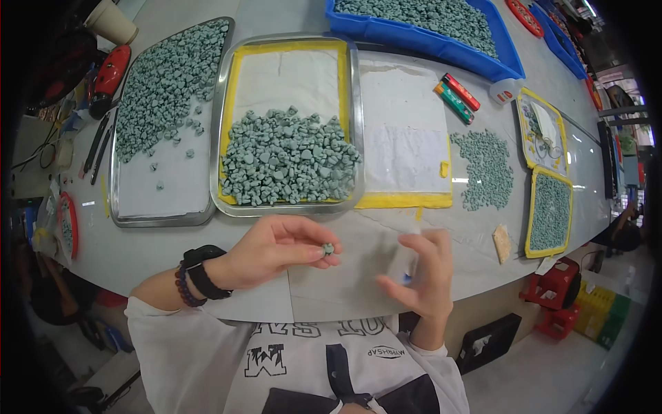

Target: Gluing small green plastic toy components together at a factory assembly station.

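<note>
Between its thumb and fingertips my left hand (286,252) pinches a small grey-green stone (328,248), just in front of the middle tray. To its right is my right hand (429,272), raised over the bench and blurred by motion. Its thumb and forefinger stand apart in a curve. A pale smear with a bit of blue shows between them; I cannot tell whether that is held. The middle steel tray (218,117), lined with white and edged in yellow tape, carries a heap of similar stones (289,159) in its near half.
Another tray (165,207) of stones lies left. A blue bin (427,34) of stones stands behind. Right of the middle tray are a white board (407,131), two lighters (458,96), smaller loose stones (485,169) and yellow-edged trays (528,228). Pens (96,148) lie far left.
</note>
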`<action>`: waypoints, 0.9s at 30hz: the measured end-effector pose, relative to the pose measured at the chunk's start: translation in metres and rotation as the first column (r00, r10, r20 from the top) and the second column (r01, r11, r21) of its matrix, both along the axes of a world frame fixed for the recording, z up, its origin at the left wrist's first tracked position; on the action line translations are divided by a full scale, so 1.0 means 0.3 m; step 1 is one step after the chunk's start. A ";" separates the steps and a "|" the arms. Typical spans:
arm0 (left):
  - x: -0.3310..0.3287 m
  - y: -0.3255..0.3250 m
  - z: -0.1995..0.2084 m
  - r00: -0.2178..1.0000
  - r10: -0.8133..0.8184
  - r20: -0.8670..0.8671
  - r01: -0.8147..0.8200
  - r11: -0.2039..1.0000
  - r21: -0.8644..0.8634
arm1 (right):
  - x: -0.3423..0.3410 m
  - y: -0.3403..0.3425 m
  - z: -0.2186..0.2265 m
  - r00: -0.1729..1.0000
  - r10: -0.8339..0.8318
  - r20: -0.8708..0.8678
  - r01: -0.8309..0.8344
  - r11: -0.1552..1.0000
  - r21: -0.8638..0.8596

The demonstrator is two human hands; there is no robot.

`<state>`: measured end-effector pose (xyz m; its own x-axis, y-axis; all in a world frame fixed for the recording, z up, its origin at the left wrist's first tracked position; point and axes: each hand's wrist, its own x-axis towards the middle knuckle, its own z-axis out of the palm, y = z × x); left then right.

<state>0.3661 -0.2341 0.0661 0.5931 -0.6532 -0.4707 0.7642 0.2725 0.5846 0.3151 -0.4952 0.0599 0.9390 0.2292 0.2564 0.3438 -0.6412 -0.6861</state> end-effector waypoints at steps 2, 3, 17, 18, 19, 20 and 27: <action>0.005 -0.008 -0.021 0.999 -0.025 0.023 0.025 1.000 0.013 | -0.025 0.046 0.008 1.000 -0.022 0.001 0.021 0.965 0.261; 0.012 -0.012 -0.029 0.997 -0.060 0.057 0.059 0.998 0.025 | -0.047 0.080 0.018 0.998 -0.059 0.004 0.049 0.863 0.502; 0.041 0.011 -0.070 0.989 -0.106 0.102 0.104 0.994 0.027 | -0.090 0.205 -0.065 0.987 -0.079 -0.140 0.160 0.570 0.806; 0.039 0.009 -0.074 0.989 -0.092 0.112 0.090 0.996 0.023 | -0.090 0.204 -0.072 0.993 -0.082 -0.090 0.121 0.595 0.794; 0.038 0.007 -0.077 0.989 -0.078 0.123 0.076 0.997 0.020 | -0.090 0.202 -0.079 0.996 -0.083 -0.039 0.082 0.620 0.780; 0.038 0.007 -0.078 0.989 -0.068 0.134 0.066 0.998 0.018 | -0.091 0.204 -0.084 0.996 -0.086 0.013 0.046 0.643 0.765; 0.043 0.001 -0.086 0.988 -0.057 0.146 0.050 0.998 0.049 | -0.064 0.195 -0.074 0.984 -0.070 0.162 -0.085 0.617 0.783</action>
